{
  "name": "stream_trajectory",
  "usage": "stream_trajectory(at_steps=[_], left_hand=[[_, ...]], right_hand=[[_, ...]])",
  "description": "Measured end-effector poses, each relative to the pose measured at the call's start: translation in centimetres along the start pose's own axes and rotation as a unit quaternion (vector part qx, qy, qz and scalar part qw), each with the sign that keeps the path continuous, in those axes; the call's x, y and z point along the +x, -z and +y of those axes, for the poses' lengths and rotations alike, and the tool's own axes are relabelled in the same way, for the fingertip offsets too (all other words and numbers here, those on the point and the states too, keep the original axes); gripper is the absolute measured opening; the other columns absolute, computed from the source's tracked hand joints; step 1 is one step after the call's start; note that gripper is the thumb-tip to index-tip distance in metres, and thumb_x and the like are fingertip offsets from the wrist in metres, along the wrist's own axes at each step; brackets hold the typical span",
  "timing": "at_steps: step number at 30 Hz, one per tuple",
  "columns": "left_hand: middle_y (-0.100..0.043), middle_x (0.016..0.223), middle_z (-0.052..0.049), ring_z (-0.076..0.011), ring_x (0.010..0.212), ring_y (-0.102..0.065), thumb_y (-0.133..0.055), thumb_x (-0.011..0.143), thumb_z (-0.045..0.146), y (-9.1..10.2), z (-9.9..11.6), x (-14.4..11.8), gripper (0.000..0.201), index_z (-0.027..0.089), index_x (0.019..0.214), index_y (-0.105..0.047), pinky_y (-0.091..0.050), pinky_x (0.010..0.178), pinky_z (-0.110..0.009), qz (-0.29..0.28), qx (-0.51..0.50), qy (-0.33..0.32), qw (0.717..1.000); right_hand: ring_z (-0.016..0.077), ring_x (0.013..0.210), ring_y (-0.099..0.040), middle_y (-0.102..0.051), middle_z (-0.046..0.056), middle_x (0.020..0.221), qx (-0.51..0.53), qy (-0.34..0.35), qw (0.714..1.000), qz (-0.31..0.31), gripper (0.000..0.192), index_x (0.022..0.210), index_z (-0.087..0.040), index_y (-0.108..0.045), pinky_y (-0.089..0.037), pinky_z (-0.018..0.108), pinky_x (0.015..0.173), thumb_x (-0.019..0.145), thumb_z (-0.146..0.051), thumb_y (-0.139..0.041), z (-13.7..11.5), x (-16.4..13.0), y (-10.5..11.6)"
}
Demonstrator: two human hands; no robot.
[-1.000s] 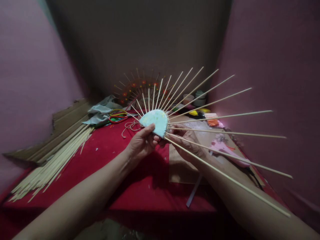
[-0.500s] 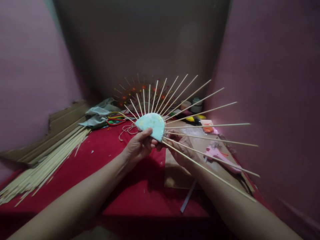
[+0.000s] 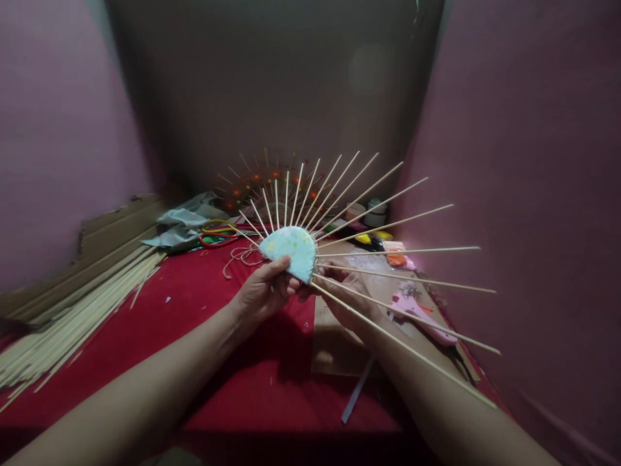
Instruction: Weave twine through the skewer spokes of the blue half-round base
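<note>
the piece in hand is a half-round, pale blue-green pad (image 3: pixel 292 243) with thin, pale wooden sticks (image 3: pixel 398 250) spreading from its curved edge like rays. it is held up in the air, above the red cloth-covered surface (image 3: pixel 194 310), near the middle of the view.

about the progress, i judge that the placing of the sticks is well advanced: they go around the curve from one corner of the pad to the other, and i see no wide gap in the row. whether each stick is firmly fixed, i cannot tell. the sticks on the pad appear bare along their length. at the back stands a dim, fan-shaped piece with orange-red flower-like ornaments (image 3: pixel 276 175); on the piece in hand i see no such ornament. a large heap of loose pale sticks (image 3: pixel 92 317) lies unused at the left side.

the left hand (image 3: pixel 259 291) has its fingers closed on the pad by the straight lower edge: the thumb presses on the front face, and the other fingers are bent under and behind it. the right hand (image 3: pixel 354 299) is at the right end of the pad, just behind the lowest sticks. its fingers are bent and seem to touch the edge where the sticks come out, but they are partly hidden, so i cannot tell if they pinch something or only give support.
</note>
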State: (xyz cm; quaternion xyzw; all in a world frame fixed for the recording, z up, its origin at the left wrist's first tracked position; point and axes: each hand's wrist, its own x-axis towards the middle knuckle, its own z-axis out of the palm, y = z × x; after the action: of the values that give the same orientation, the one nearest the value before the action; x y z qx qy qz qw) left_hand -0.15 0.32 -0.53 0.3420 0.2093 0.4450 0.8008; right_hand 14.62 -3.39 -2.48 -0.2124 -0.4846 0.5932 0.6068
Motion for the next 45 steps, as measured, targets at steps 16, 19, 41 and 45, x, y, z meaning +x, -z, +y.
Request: stream_trajectory(at_steps=[16, 19, 41, 45], left_hand=[[-0.057, 0.047, -0.005, -0.0117, 0.040, -0.052, -0.051, 0.081, 0.014, 0.4, -0.4, 0.3, 0.013, 0.008, 0.074, -0.061, -0.048, 0.048, -0.024, -0.011, -0.011, 0.005, 1.000], [-0.059, 0.050, -0.005, -0.0120, 0.039, -0.053, -0.050, 0.081, 0.013, 0.4, -0.5, 0.4, 0.013, 0.008, 0.075, -0.061, -0.050, 0.048, -0.026, -0.007, -0.011, 0.002, 1.000], [-0.059, 0.047, -0.007, -0.0104, 0.037, -0.055, -0.037, 0.087, 0.006, -1.2, 0.2, -0.4, 0.025, 0.007, 0.071, -0.057, -0.046, 0.036, -0.014, 0.107, -0.002, 0.029, 0.994], [-0.059, 0.047, -0.007, -0.0101, 0.037, -0.055, -0.035, 0.087, 0.005, -1.7, 0.3, -0.7, 0.028, 0.008, 0.070, -0.057, -0.047, 0.037, -0.014, 0.109, 0.005, 0.021, 0.994]], right_hand=[[0.0162, 0.062, -0.063, -0.068, 0.002, 0.070, -0.002, -0.014, 1.000, 0.011, 0.023, 0.071, -0.017, -0.063, -0.051, 0.033, 0.068, 0.060, -0.032, -0.077, -0.6, -0.2, -0.5], [0.0162, 0.062, -0.063, -0.068, 0.003, 0.070, -0.018, -0.013, 1.000, 0.006, 0.023, 0.073, -0.017, -0.062, -0.051, 0.033, 0.069, 0.063, -0.033, -0.074, -0.6, -0.2, -0.4], [0.0151, 0.061, -0.064, -0.069, 0.002, 0.071, 0.049, -0.039, 0.998, 0.018, 0.021, 0.076, -0.016, -0.063, -0.054, 0.030, 0.064, 0.062, -0.026, -0.075, 0.8, 0.4, 0.4], [0.0139, 0.063, -0.064, -0.067, 0.000, 0.069, 0.061, -0.041, 0.997, 0.036, 0.020, 0.067, -0.017, -0.060, -0.054, 0.028, 0.067, 0.060, -0.026, -0.076, 0.7, 0.4, 0.1]])
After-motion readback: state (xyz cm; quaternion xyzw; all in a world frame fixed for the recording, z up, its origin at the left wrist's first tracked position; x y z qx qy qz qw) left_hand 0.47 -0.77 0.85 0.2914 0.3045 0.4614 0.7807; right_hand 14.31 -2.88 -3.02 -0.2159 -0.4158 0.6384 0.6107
